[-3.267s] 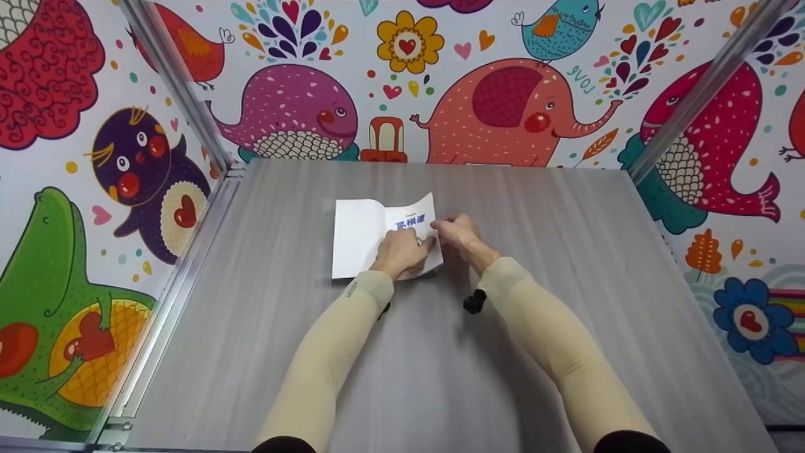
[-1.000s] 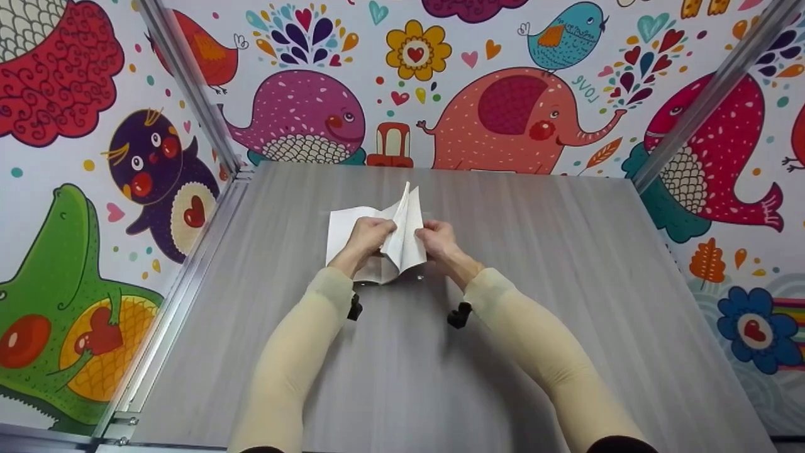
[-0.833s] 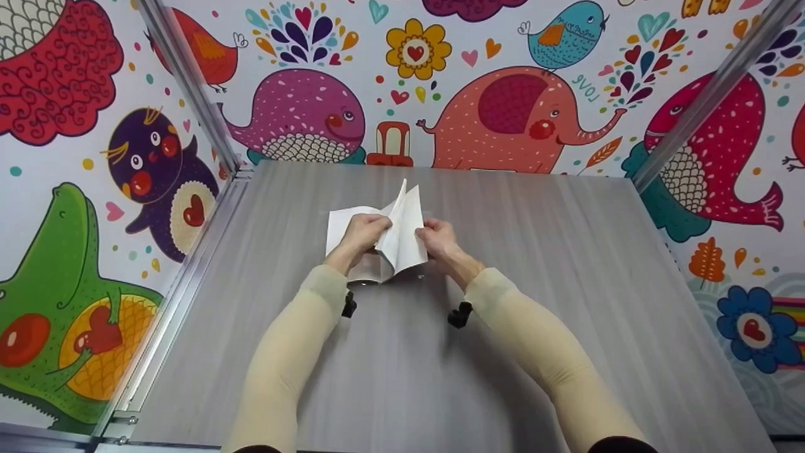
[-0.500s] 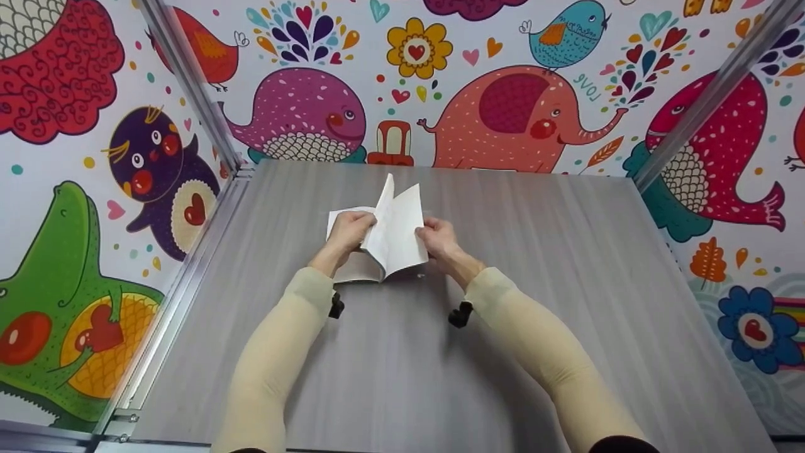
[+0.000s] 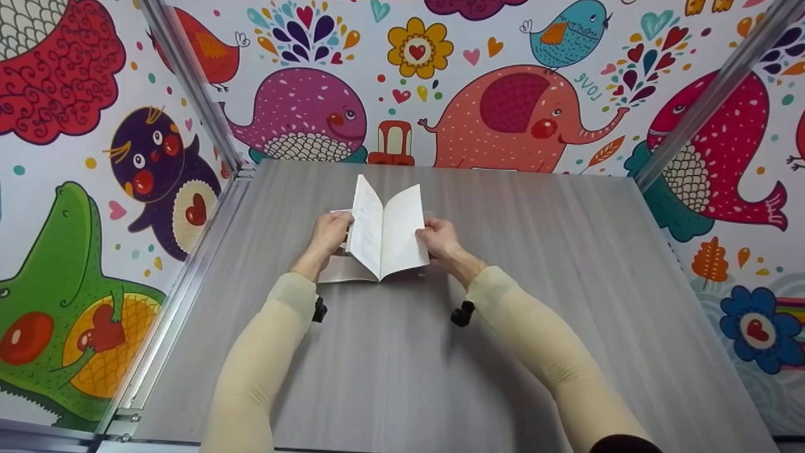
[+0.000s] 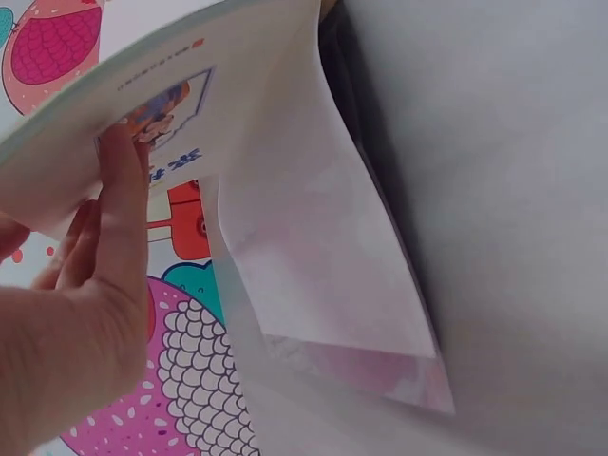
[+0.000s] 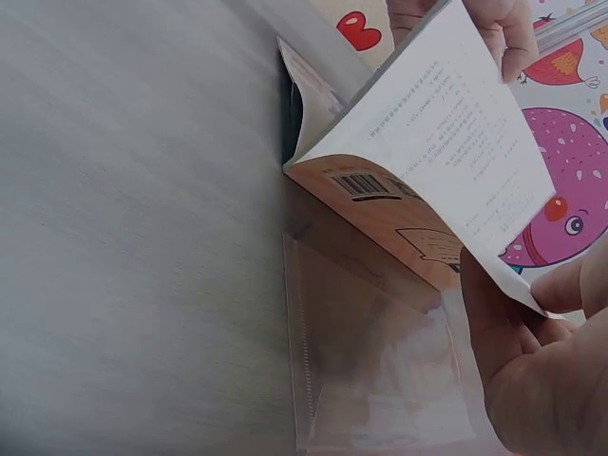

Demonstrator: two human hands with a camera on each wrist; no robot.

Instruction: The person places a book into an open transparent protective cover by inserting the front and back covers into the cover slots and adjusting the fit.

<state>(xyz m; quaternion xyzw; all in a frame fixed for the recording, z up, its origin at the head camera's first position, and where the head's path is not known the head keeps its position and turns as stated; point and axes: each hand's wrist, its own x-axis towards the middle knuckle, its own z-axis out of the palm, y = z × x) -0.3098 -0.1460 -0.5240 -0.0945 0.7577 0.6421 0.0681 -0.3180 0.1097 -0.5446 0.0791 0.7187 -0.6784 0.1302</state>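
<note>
Open white-paged paperback book [image 5: 404,229] shows a black-striped barcode [image 7: 364,184] on its back

The book sits in a spread V, spine downward, over the far middle of the grey wood-grain table [image 5: 377,365]. The bare left hand [image 5: 328,234] pinches a thick bunch of leaves at their outer edge; the bare right hand [image 5: 441,239] pinches the opposite edge, thumb on the page and fingers behind. On the orange-brown back cover [image 7: 399,220], the barcode's digits are too small to read. The page facing the right-wrist camera carries faint printed lines, illegible. In the left-wrist view, blue characters [image 6: 179,165] and a small blue-framed colour picture [image 6: 176,112] show by the fingers, the lettering too blurred to make out. A clear plastic sheet [image 7: 370,351] lies beneath the back cover. On the patterned wall, mirror-reversed letters [image 5: 588,87] spell LOVE.
</note>
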